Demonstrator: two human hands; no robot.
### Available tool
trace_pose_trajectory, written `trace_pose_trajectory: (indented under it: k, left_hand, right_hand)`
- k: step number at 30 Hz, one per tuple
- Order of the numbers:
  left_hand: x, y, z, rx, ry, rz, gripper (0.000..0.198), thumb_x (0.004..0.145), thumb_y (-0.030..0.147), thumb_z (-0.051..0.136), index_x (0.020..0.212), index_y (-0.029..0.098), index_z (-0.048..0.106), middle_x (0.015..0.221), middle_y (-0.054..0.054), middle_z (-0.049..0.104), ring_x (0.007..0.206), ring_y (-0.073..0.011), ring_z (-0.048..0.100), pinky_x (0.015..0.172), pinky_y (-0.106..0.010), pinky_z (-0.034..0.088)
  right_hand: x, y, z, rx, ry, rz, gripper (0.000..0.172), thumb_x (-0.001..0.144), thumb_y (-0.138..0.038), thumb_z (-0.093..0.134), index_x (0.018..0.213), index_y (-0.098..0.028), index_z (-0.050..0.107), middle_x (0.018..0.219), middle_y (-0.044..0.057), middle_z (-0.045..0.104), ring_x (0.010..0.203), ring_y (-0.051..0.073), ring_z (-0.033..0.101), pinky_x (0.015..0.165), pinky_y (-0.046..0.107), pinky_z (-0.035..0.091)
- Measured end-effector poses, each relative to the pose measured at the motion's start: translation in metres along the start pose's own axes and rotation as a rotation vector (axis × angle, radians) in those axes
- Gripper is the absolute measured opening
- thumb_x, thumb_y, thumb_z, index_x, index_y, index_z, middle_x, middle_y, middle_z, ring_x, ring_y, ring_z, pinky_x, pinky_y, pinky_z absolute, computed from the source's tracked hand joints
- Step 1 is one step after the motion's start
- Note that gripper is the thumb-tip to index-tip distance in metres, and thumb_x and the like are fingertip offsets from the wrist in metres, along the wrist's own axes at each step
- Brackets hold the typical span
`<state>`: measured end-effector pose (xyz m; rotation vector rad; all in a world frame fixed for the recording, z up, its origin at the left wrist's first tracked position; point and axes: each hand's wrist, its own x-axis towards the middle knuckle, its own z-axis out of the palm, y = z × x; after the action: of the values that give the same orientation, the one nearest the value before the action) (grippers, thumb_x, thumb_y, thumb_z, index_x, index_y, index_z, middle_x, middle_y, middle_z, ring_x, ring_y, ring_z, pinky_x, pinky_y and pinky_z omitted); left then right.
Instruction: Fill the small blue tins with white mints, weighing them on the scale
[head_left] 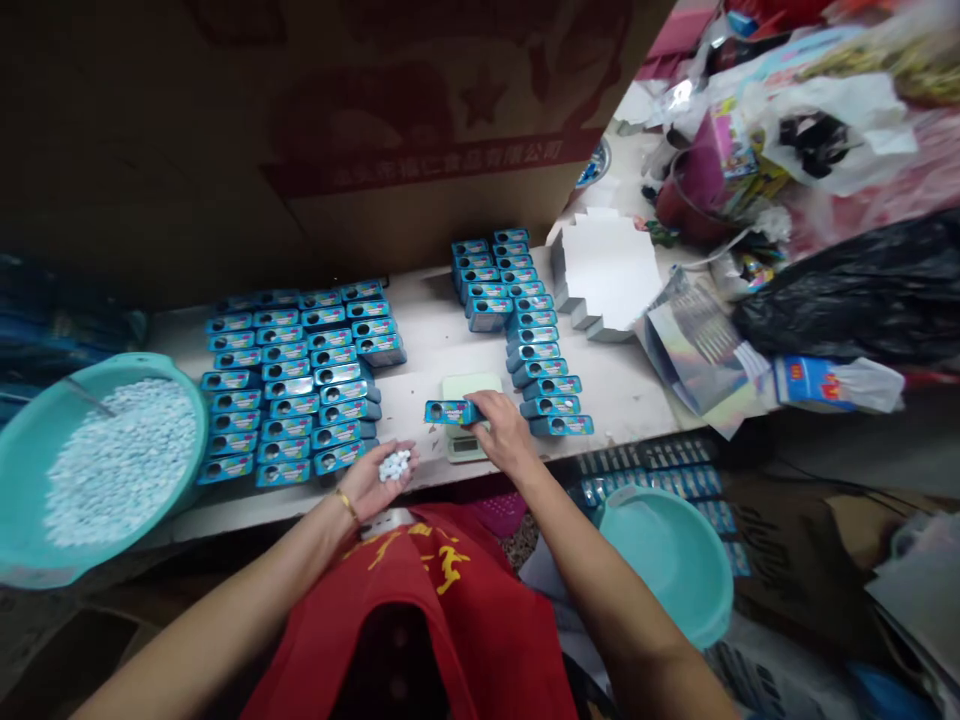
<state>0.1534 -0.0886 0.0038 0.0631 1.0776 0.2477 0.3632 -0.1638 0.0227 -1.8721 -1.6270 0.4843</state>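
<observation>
The person wore a bright red garment (495, 610) with yellow printed shapes (448, 568) across it and a dark patch (394, 650) at the middle; a thin gold-coloured bracelet (347, 503) circled the left wrist, and both forearms (581, 530) were sleeveless

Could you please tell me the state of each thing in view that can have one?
Left hand: palm up, fingers open, small white pieces resting in it.
Right hand: closed on a blue box.
Blue box: held over the scale; contact unclear.
Scale: partly covered, display unreadable.
Left basin: holding many white pieces.
Boxes at left: grouped in rows.
White cardboard: flat, stacked.
Black plastic bag: crumpled.
</observation>
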Motion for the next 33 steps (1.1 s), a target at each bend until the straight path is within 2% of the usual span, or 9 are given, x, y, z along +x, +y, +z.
trace_pose_trajectory:
  k: [3,6,10,14,18,23,26,30,33]
  left_hand:
    - [0.012,0.006,0.016,-0.038,-0.008,0.048,0.016,0.077,0.022,0.046,0.075,0.01,0.056,0.061,-0.006,0.06,0.054,-0.0134,0.059,0.045,-0.021,0.047]
    - [0.02,0.011,0.03,-0.065,-0.016,0.093,0.016,0.076,0.025,0.048,0.066,0.012,0.053,0.052,-0.002,0.056,0.046,-0.011,0.054,0.041,-0.021,0.045]
    - [0.025,0.011,0.037,-0.065,-0.021,0.094,0.015,0.075,0.024,0.05,0.066,0.012,0.052,0.05,-0.001,0.054,0.042,-0.0103,0.052,0.037,-0.019,0.041]
    - [0.026,0.01,0.035,-0.065,-0.018,0.101,0.012,0.074,0.023,0.052,0.067,0.012,0.051,0.052,-0.001,0.054,0.044,-0.0093,0.052,0.038,-0.018,0.041]
    - [0.023,0.015,0.031,-0.044,-0.036,0.097,0.012,0.073,0.022,0.053,0.069,0.011,0.052,0.054,-0.003,0.055,0.046,-0.0099,0.053,0.037,-0.017,0.039]
    - [0.013,0.021,0.025,-0.01,-0.073,0.093,0.014,0.074,0.019,0.051,0.078,0.007,0.056,0.063,-0.008,0.059,0.052,-0.0115,0.056,0.039,-0.017,0.041]
    - [0.008,0.019,0.018,0.004,-0.069,0.092,0.014,0.073,0.012,0.05,0.082,0.006,0.058,0.069,-0.009,0.06,0.057,-0.0119,0.057,0.045,-0.018,0.045]
    - [0.0,0.012,0.005,0.083,-0.043,0.101,0.019,0.068,0.005,0.054,0.086,0.007,0.059,0.077,-0.009,0.061,0.064,-0.0118,0.058,0.052,-0.018,0.047]
    - [-0.009,0.005,-0.002,0.174,-0.053,0.095,0.023,0.065,0.005,0.059,0.088,0.008,0.06,0.08,-0.009,0.061,0.065,-0.0107,0.057,0.052,-0.017,0.045]
  right_hand:
    - [-0.002,-0.035,-0.01,-0.221,-0.035,-0.151,0.04,0.078,-0.015,0.043,0.118,-0.021,0.043,0.109,0.006,0.05,0.102,0.02,0.04,0.09,0.036,0.029]
    - [-0.003,-0.049,-0.009,-0.362,-0.052,-0.27,0.037,0.082,-0.018,0.039,0.118,-0.022,0.043,0.107,0.006,0.052,0.101,0.021,0.04,0.091,0.039,0.026]
    - [-0.004,-0.05,-0.005,-0.435,-0.057,-0.289,0.036,0.082,-0.017,0.039,0.117,-0.021,0.044,0.106,0.007,0.052,0.1,0.021,0.04,0.089,0.039,0.027]
    - [-0.005,-0.052,-0.009,-0.361,-0.066,-0.241,0.04,0.08,-0.017,0.04,0.119,-0.022,0.042,0.108,0.007,0.051,0.101,0.023,0.04,0.089,0.041,0.026]
    - [-0.005,-0.035,-0.004,-0.113,-0.049,-0.103,0.042,0.075,-0.012,0.042,0.116,-0.022,0.043,0.106,0.007,0.05,0.1,0.022,0.041,0.087,0.039,0.032]
    - [-0.002,0.015,0.025,0.364,0.076,0.132,0.033,0.072,-0.016,0.044,0.104,-0.02,0.046,0.1,0.005,0.051,0.093,0.018,0.049,0.082,0.033,0.04]
    - [0.002,0.04,0.04,0.522,0.109,0.252,0.03,0.071,-0.021,0.046,0.101,-0.018,0.046,0.096,0.004,0.052,0.088,0.016,0.051,0.078,0.03,0.042]
    - [-0.002,0.055,0.038,0.533,0.106,0.287,0.033,0.072,-0.026,0.048,0.104,-0.018,0.045,0.098,0.005,0.052,0.09,0.017,0.051,0.079,0.032,0.043]
    - [-0.02,0.044,0.022,0.312,0.194,0.265,0.042,0.073,-0.026,0.051,0.113,-0.018,0.041,0.112,0.008,0.047,0.104,0.021,0.043,0.088,0.039,0.036]
